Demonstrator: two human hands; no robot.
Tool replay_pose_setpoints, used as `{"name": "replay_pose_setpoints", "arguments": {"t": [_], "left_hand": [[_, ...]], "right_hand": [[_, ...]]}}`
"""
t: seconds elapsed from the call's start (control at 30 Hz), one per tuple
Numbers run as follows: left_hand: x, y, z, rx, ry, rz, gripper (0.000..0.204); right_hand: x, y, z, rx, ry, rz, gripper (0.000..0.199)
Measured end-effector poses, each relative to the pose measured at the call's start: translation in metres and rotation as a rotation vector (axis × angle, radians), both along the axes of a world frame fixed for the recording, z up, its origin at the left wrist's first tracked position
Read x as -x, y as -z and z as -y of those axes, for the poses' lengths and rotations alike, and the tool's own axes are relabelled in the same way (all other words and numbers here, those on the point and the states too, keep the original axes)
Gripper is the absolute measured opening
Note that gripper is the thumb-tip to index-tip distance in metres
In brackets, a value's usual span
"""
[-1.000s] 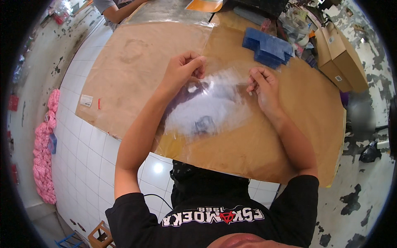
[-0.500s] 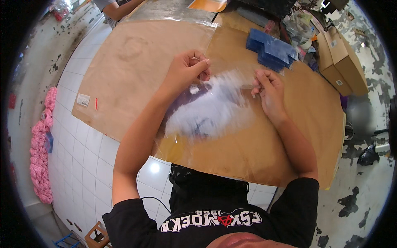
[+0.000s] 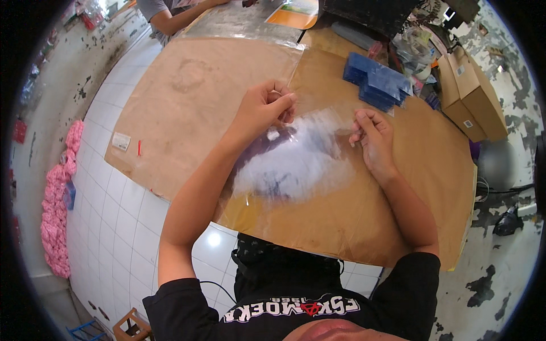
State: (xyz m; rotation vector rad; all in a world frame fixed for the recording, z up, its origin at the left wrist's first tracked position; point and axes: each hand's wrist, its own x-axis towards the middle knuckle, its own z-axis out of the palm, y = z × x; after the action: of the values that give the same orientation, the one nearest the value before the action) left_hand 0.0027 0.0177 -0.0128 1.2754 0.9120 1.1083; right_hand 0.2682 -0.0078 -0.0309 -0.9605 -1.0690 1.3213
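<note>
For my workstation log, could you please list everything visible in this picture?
clear plastic bag: one, see-through with whitish contents, middle of table, pinched at its top edge.
table: one, brown board top.
blue flat packs: one stack, blue, far right of table.
cardboard boxes: two, tan, right edge.
pink bundles: a pile, pink, floor at left.
co-worker's arm: one, far end of table.
left hand: one, grip on the bag's top.
right hand: one, on the bag's right corner.

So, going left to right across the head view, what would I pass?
Pink fluffy pile → small white label → left hand → clear plastic bag → right hand → cardboard boxes.
</note>
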Motion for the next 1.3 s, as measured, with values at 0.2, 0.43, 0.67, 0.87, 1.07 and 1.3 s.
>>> {"name": "replay_pose_setpoints", "arguments": {"t": [0.2, 0.43, 0.67, 0.87, 1.07, 1.3], "left_hand": [[-0.001, 0.002, -0.001, -0.008, 0.005, -0.006, 0.011], [-0.006, 0.007, -0.009, -0.121, -0.253, 0.129, 0.016], [0.021, -0.008, -0.004, 0.048, -0.243, 0.16, 0.025], [-0.001, -0.012, 0.008, -0.106, -0.114, -0.082, 0.026], [0.028, -0.048, 0.017, -0.165, -0.222, -0.092, 0.028], [0.103, -0.044, 0.02, 0.06, -0.397, -0.236, 0.032]], "right_hand": [[0.0, -0.001, 0.0, -0.019, -0.014, 0.009, 0.022], [-0.003, 0.002, -0.003, 0.03, 0.014, -0.072, 0.02], [-0.005, 0.003, -0.004, 0.015, 0.02, -0.112, 0.019], [0.007, -0.01, 0.006, -0.012, 0.003, -0.035, 0.021], [0.034, -0.05, -0.003, -0.109, -0.021, 0.154, 0.03], [0.099, -0.056, -0.066, -0.041, -0.242, 0.428, 0.027]]}}
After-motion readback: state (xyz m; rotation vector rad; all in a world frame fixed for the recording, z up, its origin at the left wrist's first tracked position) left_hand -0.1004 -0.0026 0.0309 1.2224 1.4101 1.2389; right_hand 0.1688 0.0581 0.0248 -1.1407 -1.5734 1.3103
